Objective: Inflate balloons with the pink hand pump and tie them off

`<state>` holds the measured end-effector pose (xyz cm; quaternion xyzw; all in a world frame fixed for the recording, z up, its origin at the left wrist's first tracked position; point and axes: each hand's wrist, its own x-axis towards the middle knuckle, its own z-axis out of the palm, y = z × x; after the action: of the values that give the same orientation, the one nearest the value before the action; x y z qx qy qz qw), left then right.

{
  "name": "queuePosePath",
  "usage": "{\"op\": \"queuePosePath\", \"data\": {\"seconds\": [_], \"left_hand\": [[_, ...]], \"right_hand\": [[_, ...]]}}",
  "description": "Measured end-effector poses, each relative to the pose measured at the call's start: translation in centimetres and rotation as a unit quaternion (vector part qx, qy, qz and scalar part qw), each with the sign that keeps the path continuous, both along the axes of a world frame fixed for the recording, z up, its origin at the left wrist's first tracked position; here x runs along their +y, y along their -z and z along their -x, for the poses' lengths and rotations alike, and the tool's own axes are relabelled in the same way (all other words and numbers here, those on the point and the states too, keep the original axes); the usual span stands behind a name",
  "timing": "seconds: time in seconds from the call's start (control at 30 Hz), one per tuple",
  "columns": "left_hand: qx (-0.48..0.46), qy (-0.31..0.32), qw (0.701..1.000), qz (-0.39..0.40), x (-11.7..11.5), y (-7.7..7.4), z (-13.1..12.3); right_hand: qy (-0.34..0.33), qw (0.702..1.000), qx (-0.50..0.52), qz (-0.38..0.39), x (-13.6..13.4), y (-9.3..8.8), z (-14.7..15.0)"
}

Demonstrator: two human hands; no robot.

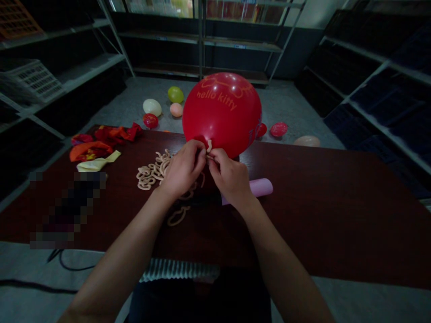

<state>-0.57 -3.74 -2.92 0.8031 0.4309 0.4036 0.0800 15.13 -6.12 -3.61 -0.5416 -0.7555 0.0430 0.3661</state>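
A large inflated red balloon [222, 110] with "hello kitty" lettering stands over the far side of the table, its neck pointing toward me. My left hand [185, 168] is closed in a pinch at the neck, which its fingers mostly hide. Close against it, my right hand [232, 177] pinches a tan rubber band [209, 146] that sticks up between the fingertips. How the band runs around the neck is hidden. A heap of similar tan rubber bands [148, 176] lies left of my left hand. One loose band [178, 216] rests nearer me.
Flat, uninflated balloons [92, 151] lie at the table's [336, 206] back left. Beside my right hand is a lilac cylinder [262, 187]. A blurred-out patch covers something at left. Small inflated balloons [152, 107] sit on the floor beyond, with shelving [235, 43] behind.
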Motion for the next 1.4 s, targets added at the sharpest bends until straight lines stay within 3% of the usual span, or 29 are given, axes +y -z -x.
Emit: {"op": "queuePosePath", "data": {"seconds": [0.23, 0.37, 0.57, 0.7, 0.8, 1.0, 1.23, 1.4], "left_hand": [[-0.006, 0.096, 0.994, 0.048, 0.2, -1.1, 0.7], [0.008, 0.118, 0.990, 0.077, 0.0, -1.5, 1.2], [0.032, 0.121, 0.986, 0.107, -0.1, -1.7, 1.4], [0.020, 0.143, 0.986, 0.082, 0.2, -1.6, 1.8], [-0.014, 0.160, 0.985, 0.062, 0.3, -1.5, 1.9], [-0.030, 0.142, 0.989, 0.033, 0.1, -1.1, 1.8], [0.083, 0.125, 0.986, 0.071, -0.2, -2.1, 2.2], [0.053, 0.142, 0.986, 0.064, -0.3, -2.3, 2.4]], "right_hand": [[0.020, 0.999, -0.001, -0.037, 0.3, 0.7, -0.5], [-0.002, 0.998, 0.008, -0.057, 0.2, 0.6, -0.6], [-0.052, 0.995, 0.082, -0.012, 0.0, -0.1, -0.6], [-0.078, 0.987, 0.137, 0.019, -0.1, -0.4, -0.5], [-0.112, 0.969, 0.211, 0.058, -0.1, -0.6, -0.6], [-0.183, 0.905, 0.363, 0.124, 0.3, -0.6, -0.6], [-0.137, 0.968, 0.203, 0.054, 0.1, -0.2, -0.6], [-0.126, 0.974, 0.186, 0.029, -0.3, -0.8, -0.5]]}}
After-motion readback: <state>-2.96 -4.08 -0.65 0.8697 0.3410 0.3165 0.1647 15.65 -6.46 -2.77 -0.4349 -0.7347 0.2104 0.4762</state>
